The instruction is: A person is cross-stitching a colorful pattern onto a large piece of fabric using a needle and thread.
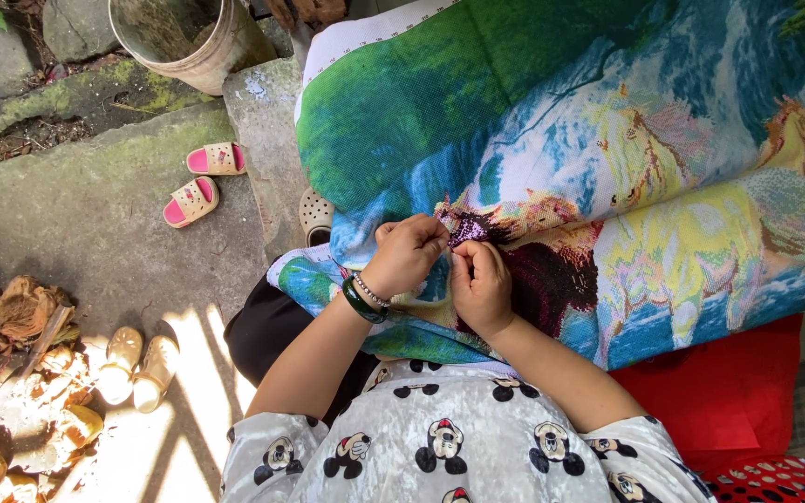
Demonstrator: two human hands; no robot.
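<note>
Green, blue and yellow cloth fills the upper right of the view: a large cross-stitch canvas (552,140) with a picture of horses and water lies over the person's lap and runs out past the top and right edges. Its left edge, a white border strip, hangs just beside a grey stone slab (267,140), and its lower edge folds over the knees near the grey printed shirt (440,447). Under the canvas on the right there is red cloth (729,391). To the left the concrete ground (76,224) has open room, with only footwear on it — a pair of pink sandals (202,182) near the stone, and a pair of beige clogs (142,359) in the sunlight lower down. Brown husks (11,373) are piled at the left edge. At the top stands a beige plastic bucket (188,37); its inside looks dark and I cannot tell what is in it. Both hands meet at the middle of the canvas, on the dark purple stitched part. The left hand (407,253), with a green bangle and a bead bracelet at the wrist, has its fingers curled and pinches the cloth at the fingertips. The right hand (482,284) is closed narrow, thumb against forefinger, as if around a needle — the needle itself is too small to see. The forearms come up from the shirt and bend toward each other.
</note>
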